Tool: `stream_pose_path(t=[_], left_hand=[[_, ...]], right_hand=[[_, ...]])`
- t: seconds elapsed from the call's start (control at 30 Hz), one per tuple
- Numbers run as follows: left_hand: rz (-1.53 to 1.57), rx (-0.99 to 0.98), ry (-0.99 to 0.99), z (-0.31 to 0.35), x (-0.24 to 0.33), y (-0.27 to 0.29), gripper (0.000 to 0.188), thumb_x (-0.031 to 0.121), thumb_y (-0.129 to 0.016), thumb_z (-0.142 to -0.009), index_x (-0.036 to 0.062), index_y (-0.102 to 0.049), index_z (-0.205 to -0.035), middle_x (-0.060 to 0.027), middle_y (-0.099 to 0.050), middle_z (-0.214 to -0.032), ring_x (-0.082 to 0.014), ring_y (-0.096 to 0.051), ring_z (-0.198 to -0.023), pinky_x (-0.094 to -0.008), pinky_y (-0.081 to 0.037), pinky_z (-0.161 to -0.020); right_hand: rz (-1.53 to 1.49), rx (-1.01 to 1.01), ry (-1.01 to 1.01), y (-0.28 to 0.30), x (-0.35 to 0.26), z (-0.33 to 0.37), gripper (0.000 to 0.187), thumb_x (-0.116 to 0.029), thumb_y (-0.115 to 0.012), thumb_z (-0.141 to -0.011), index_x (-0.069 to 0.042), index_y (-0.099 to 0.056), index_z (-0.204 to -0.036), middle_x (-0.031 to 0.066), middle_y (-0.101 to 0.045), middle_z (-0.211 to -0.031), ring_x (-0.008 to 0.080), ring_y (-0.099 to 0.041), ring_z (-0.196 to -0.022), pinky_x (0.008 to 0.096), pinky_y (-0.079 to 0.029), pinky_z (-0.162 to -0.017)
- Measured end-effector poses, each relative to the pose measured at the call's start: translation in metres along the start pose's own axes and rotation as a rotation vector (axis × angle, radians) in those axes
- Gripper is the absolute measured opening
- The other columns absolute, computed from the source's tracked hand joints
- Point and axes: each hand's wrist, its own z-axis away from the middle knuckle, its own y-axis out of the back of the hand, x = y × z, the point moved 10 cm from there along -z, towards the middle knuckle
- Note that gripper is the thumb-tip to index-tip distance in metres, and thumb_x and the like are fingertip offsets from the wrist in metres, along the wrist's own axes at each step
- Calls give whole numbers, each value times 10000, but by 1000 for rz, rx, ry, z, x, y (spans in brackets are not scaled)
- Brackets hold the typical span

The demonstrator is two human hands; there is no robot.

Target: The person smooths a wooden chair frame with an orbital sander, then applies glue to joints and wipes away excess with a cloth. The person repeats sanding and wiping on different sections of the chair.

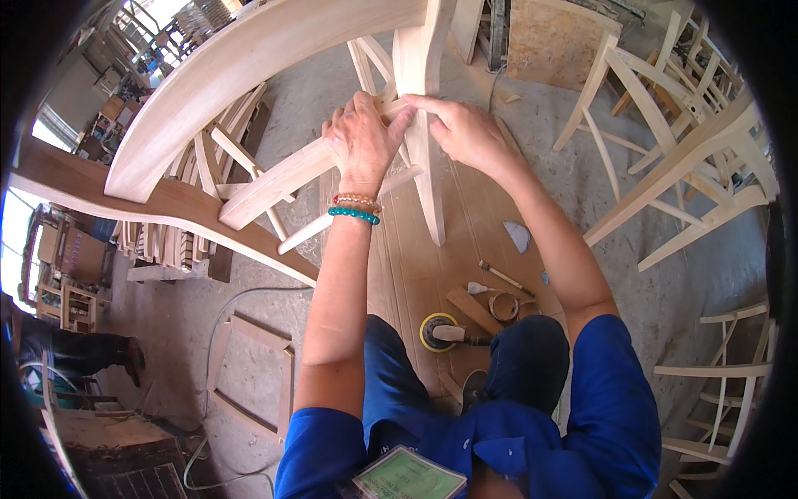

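Note:
A bare pale wooden chair frame stands tilted before me, with a broad curved rail along its upper left. My left hand is closed over a straight seat rail, close to where it meets a leg. At that same joint my right hand holds the leg, its index finger laid across the corner and its thumb bent below. The two hands nearly touch. Whether anything thin lies under the fingers is hidden. A round stretcher runs below the rail.
Cardboard covers the floor under the chair. On it lie a disc sander, a brush-like tool and a tape roll. More chair frames stand at right. A wooden frame and hose lie at left, near another person's leg.

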Motion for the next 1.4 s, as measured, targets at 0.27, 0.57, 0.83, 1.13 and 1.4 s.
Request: stream_pose_path(t=[0.27,0.57,0.83,1.13,1.4], left_hand=[[6,-23,15,0,3,0,574,627,-689,-733,74,-627,-872,-109,-687,-754,-313,-656,-783,-437,-471,-739],[-2,11,-4,1,0,1,565,623,-681,-742,73,-625,-859,-116,-690,-760,-319,-659,-774,-434,-482,-729],[15,-21,15,-1,1,0,576,625,-693,-727,69,-618,-860,-133,-686,-754,-335,-661,-769,-446,-485,-714],[9,-42,27,-2,-2,0,571,611,-699,-729,67,-618,-883,-138,-688,-764,-333,-661,-782,-442,-481,-719],[18,-105,60,-2,-3,-3,563,609,-686,-741,72,-623,-897,-138,-690,-787,-328,-658,-819,-447,-472,-740]], right_hand=[[24,20,28,7,1,-1,518,-61,-489,-882,-295,-540,-1341,183,-623,-686,311,-580,-566,416,-499,-623],[52,-38,-29,-1,-3,1,415,-79,-516,-869,-202,-602,-1256,175,-688,-876,343,-671,-792,443,-535,-730],[-10,-28,-36,1,3,-2,458,-66,-496,-880,-243,-576,-1295,194,-658,-792,355,-637,-702,441,-518,-693],[60,-17,-3,3,-5,2,405,-99,-523,-874,-205,-609,-1255,168,-686,-875,339,-665,-796,437,-532,-742],[5,9,25,6,-6,-6,439,-87,-509,-883,-221,-577,-1296,206,-663,-869,360,-656,-789,454,-515,-729]])
